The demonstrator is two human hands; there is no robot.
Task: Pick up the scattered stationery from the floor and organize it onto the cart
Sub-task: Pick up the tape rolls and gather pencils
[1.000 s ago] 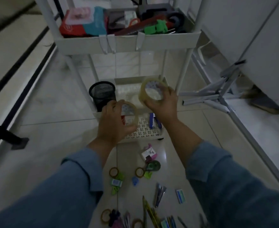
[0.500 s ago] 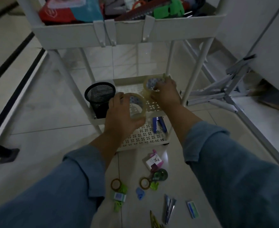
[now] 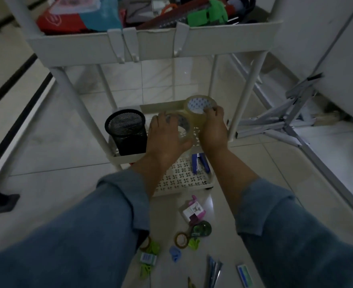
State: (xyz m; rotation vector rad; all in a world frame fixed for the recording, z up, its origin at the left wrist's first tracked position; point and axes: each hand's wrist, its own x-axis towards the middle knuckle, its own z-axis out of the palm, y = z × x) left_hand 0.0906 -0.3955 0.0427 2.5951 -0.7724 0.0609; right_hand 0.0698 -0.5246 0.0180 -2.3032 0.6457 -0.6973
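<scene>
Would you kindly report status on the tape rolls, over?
Left hand grips left tape roll, right hand grips right tape roll. Both rolls low over bottom shelf. Mesh pen cup beside left hand, not blocking.

You stand in a dim indoor room; whether home or office, you cannot tell. Pale glossy tiles cover the floor [image 3: 53,146] under a white plastic cart [image 3: 157,46]. Stationery [image 3: 194,210] lies scattered in front of the cart, and to its right a folded white metal frame [image 3: 275,123] lies beside white panels [image 3: 342,48].

folded white metal frame [image 3: 281,124] on tiled floor [image 3: 57,142]
</scene>
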